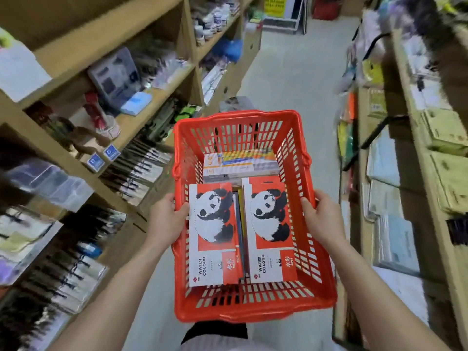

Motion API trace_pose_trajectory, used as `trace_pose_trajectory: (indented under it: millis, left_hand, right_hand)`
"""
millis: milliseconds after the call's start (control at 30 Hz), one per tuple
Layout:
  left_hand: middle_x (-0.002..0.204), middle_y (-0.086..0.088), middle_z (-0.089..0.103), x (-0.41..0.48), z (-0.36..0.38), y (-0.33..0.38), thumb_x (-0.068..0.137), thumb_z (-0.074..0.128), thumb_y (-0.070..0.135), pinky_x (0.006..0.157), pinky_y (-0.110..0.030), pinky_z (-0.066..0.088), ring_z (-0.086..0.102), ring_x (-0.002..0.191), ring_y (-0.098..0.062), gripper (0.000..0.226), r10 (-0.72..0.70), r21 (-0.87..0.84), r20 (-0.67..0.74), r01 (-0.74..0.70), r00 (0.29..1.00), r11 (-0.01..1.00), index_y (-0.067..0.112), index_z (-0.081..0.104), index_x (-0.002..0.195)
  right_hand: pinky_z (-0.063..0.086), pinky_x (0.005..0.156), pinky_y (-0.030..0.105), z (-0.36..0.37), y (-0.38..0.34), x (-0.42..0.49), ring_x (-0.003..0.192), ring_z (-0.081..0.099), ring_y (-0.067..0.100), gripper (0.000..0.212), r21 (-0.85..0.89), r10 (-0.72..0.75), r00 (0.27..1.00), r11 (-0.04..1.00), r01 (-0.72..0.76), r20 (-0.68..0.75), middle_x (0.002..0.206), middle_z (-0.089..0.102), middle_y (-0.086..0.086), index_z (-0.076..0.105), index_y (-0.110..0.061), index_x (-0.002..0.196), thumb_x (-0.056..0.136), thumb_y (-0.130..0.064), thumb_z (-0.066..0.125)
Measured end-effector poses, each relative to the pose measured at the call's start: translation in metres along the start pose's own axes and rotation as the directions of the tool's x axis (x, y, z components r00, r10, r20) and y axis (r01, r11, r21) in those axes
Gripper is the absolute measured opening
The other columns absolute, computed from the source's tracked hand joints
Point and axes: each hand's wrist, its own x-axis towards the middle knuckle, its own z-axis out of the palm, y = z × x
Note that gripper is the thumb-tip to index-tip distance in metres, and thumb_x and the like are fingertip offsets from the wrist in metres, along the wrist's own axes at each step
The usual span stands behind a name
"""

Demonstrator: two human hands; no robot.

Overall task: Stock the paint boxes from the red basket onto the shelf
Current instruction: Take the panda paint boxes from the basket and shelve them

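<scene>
I hold a red plastic basket (229,310) out in front of me, above the aisle floor. My left hand (167,219) grips its left rim and my right hand (323,216) grips its right rim. Inside lie two red-and-white water colour boxes with a panda picture, one on the left (214,236) and one on the right (272,234), side by side. Behind them rests a flat white and orange paint box (240,164) across the basket's far end. More boxes show in the gap between the panda boxes.
Wooden shelves (141,115) run along my left, filled with brushes (136,168), jars and packets. Another shelf unit (415,173) on my right holds stacked paper pads. The grey aisle floor (298,79) stretches ahead between them.
</scene>
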Motion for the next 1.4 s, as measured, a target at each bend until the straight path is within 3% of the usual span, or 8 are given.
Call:
trace_pose_trajectory:
  millis: [167,333,433,600,833,1200,1300,1400]
  left_hand:
    - [0.071,0.014,0.074,0.163,0.048,0.045,0.095,0.066,0.015,0.042,-0.011,0.044,0.070,0.054,0.001,0.012,-0.008,-0.056,0.018,0.009,1.000,0.998,0.026,0.070,0.098]
    - [0.076,0.010,0.075,0.315,0.069,0.097,0.094,0.067,0.017,0.062,-0.034,0.058,0.073,0.069,-0.018,0.010,-0.013,0.019,0.065,0.011,0.998,1.000,0.026,0.071,0.097]
    - [0.074,0.018,0.071,0.399,0.084,0.126,0.095,0.068,0.020,0.062,-0.036,0.060,0.072,0.065,-0.012,0.014,-0.013,0.037,0.059,0.011,0.998,0.999,0.033,0.065,0.094]
    - [0.082,0.005,0.078,0.546,0.124,0.153,0.094,0.068,0.017,0.073,-0.042,0.062,0.075,0.074,-0.021,0.008,-0.021,0.051,0.074,0.017,0.997,0.999,0.022,0.070,0.099]
    - [0.076,0.004,0.078,0.738,0.192,0.185,0.094,0.068,0.018,0.066,-0.043,0.062,0.075,0.067,-0.021,0.012,-0.092,0.091,0.118,0.081,0.989,0.993,0.029,0.069,0.089]
    - [0.091,-0.010,0.079,1.005,0.325,0.173,0.095,0.065,0.018,0.075,-0.044,0.060,0.073,0.081,-0.033,0.016,-0.133,0.261,0.315,0.049,0.940,0.964,0.014,0.073,0.109]
    - [0.083,-0.001,0.076,1.056,0.357,0.161,0.095,0.064,0.014,0.068,-0.037,0.058,0.072,0.075,-0.027,0.010,-0.139,0.254,0.372,0.043,0.918,0.966,0.023,0.069,0.099]
    - [0.082,0.005,0.075,1.095,0.380,0.149,0.097,0.064,0.017,0.067,-0.037,0.059,0.074,0.075,-0.024,0.014,-0.130,0.247,0.405,0.028,0.905,0.969,0.030,0.064,0.097]
  right_hand:
    - [0.059,0.085,0.047,0.030,-0.029,0.170,0.096,0.074,0.035,0.025,-0.019,0.019,1.000,1.000,-0.020,-0.020,0.108,0.078,0.014,0.069,-0.007,0.121,0.103,-0.021,0.058]
    - [0.049,0.070,0.034,0.050,-0.069,0.319,0.090,0.074,0.037,0.020,-0.047,0.040,0.999,0.998,-0.041,-0.029,0.100,0.080,0.016,0.071,-0.006,0.114,0.101,-0.016,0.061]
    - [0.052,0.072,0.040,0.066,-0.089,0.403,0.090,0.074,0.039,0.019,-0.034,0.036,0.998,0.999,-0.037,-0.045,0.098,0.080,0.017,0.072,-0.006,0.113,0.100,-0.015,0.062]
    - [0.055,0.075,0.041,0.106,-0.100,0.550,0.092,0.074,0.039,0.020,0.000,0.067,0.997,0.998,-0.067,-0.049,0.099,0.080,0.017,0.072,-0.007,0.114,0.100,-0.019,0.062]
    - [0.060,0.083,0.050,0.167,-0.107,0.749,0.093,0.075,0.038,0.023,0.019,0.161,0.987,0.987,-0.161,0.009,0.105,0.079,0.017,0.069,-0.006,0.117,0.101,-0.021,0.060]
    - [0.057,0.081,0.046,0.285,-0.078,0.961,0.096,0.073,0.042,0.023,-0.007,0.429,0.903,0.903,-0.429,-0.029,0.105,0.078,0.021,0.067,-0.004,0.116,0.101,-0.021,0.060]
    - [0.050,0.075,0.039,0.315,-0.063,0.998,0.095,0.072,0.041,0.021,-0.013,0.474,0.880,0.880,-0.475,-0.036,0.103,0.077,0.020,0.068,-0.003,0.113,0.100,-0.019,0.062]
    - [0.056,0.082,0.044,0.336,-0.052,1.026,0.097,0.072,0.041,0.022,-0.011,0.517,0.855,0.855,-0.518,-0.038,0.106,0.078,0.019,0.068,-0.004,0.114,0.100,-0.020,0.061]
